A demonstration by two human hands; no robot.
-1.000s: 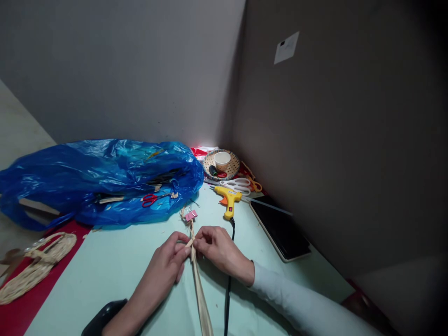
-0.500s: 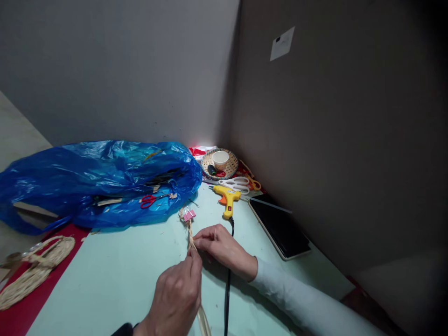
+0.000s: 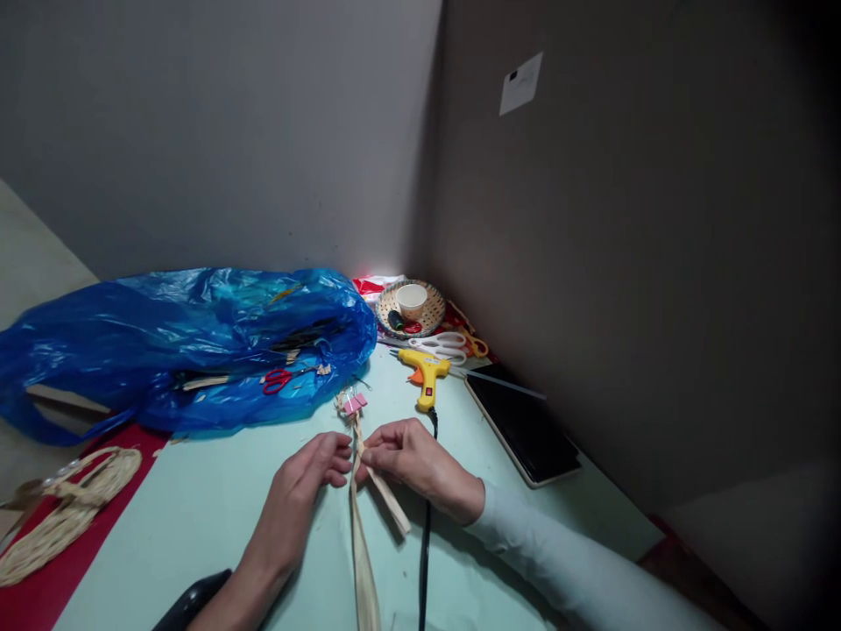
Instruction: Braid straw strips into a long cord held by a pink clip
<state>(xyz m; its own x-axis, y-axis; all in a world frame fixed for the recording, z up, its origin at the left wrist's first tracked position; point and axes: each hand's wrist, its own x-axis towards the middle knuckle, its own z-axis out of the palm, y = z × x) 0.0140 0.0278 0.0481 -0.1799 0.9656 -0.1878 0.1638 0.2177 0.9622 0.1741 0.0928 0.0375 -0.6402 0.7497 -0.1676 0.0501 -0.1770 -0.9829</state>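
Pale, flat plant-fibre strips (image 3: 363,552) run down the table from a pink binder clip (image 3: 355,403), which grips their gathered far end. My right hand (image 3: 411,460) pinches the strips between thumb and fingers a little below the clip. From that pinch one long strip hangs toward me and a shorter one slants off to the right. My left hand (image 3: 308,482) is just left of the strips, its fingers loosely bent and apart, with nothing visibly held.
A yellow glue gun (image 3: 427,372) lies beyond my right hand, its black cord (image 3: 427,543) trailing toward me. A dark tablet (image 3: 526,425) is at right. Blue plastic bag (image 3: 197,333), red-handled scissors (image 3: 277,380), woven basket (image 3: 434,315) and white-handled scissors (image 3: 450,342) stand behind; woven pieces (image 3: 85,508) at left.
My left hand has let go of the strips and moved left and slightly up. The strips now spread apart below my right hand, which keeps its pinch.
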